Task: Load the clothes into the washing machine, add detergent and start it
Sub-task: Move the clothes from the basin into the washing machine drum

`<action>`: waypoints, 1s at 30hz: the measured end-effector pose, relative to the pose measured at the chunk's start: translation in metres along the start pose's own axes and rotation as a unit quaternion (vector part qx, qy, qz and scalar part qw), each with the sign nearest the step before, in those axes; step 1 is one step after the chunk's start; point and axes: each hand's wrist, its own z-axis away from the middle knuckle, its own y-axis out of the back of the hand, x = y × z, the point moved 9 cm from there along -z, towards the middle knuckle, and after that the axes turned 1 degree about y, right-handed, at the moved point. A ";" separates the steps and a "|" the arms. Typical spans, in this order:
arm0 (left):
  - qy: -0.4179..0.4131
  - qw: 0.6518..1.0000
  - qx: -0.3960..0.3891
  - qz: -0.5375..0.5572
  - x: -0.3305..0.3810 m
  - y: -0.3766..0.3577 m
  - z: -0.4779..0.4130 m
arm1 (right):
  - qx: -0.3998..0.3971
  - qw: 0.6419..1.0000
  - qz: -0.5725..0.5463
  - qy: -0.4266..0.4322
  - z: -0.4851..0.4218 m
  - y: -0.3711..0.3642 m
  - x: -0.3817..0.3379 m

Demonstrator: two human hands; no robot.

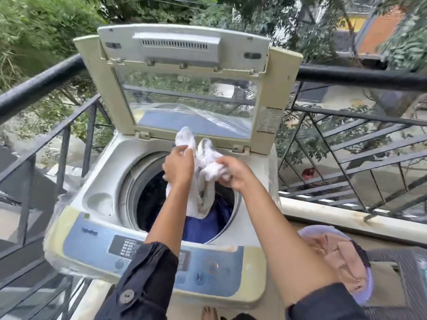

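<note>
A top-loading washing machine (97, 181) stands in front of me with its lid (191, 88) raised upright. Both my hands hold a white garment (205, 158) over the round drum opening. My left hand (179, 165) grips its left part and my right hand (233, 173) grips its bunched right part. The cloth's lower end hangs down into the drum. Blue and dark clothes (203, 224) lie inside the drum. The blue control panel (129, 248) runs along the machine's near edge.
A lilac tub (367, 285) holding pink clothes (342, 257) sits at my lower right. Black metal railings (346, 76) enclose the balcony behind and beside the machine. A round recess (100, 202) lies in the machine's top, left of the drum. A bare foot (209, 312) shows below.
</note>
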 end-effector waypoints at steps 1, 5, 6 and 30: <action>0.016 1.000 -0.003 -0.008 -0.007 0.000 -0.002 | -0.008 1.000 0.017 -0.011 0.001 -0.006 0.006; 0.038 0.999 -0.023 0.020 -0.020 -0.007 -0.002 | -0.018 0.996 0.082 -0.009 0.004 -0.009 0.015; 0.033 0.999 -0.027 0.032 -0.020 -0.011 0.000 | -0.014 0.996 0.090 -0.007 0.005 -0.006 0.015; -0.093 0.974 -0.155 0.135 0.048 -0.262 0.212 | 0.149 0.983 -0.067 0.082 0.084 0.295 0.031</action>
